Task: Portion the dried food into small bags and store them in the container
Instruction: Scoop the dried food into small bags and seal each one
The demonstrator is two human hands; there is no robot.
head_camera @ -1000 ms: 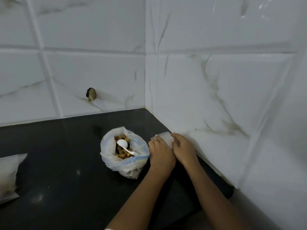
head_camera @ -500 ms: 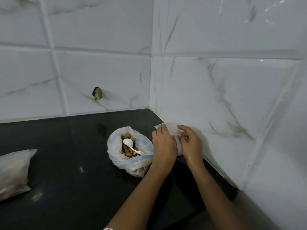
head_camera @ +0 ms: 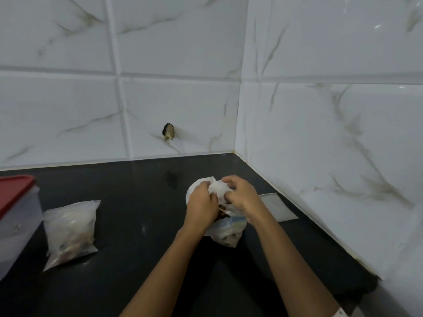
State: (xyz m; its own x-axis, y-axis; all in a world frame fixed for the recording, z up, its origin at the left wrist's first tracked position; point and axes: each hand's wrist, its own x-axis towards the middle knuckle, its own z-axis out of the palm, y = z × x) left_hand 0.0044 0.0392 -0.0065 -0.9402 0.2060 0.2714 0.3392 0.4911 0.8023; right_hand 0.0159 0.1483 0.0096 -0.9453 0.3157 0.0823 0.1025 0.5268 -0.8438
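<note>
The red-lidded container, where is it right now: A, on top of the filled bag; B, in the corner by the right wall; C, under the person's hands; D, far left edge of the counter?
D: the red-lidded container sits at the far left edge of the dark counter, left of the filled bag.

Two bare forearms, no sleeves visible to the frame edge. The left hand (head_camera: 201, 203) and right hand (head_camera: 240, 194) carry no rings. A pale band (head_camera: 340, 313) shows at the right arm's lower edge.
</note>
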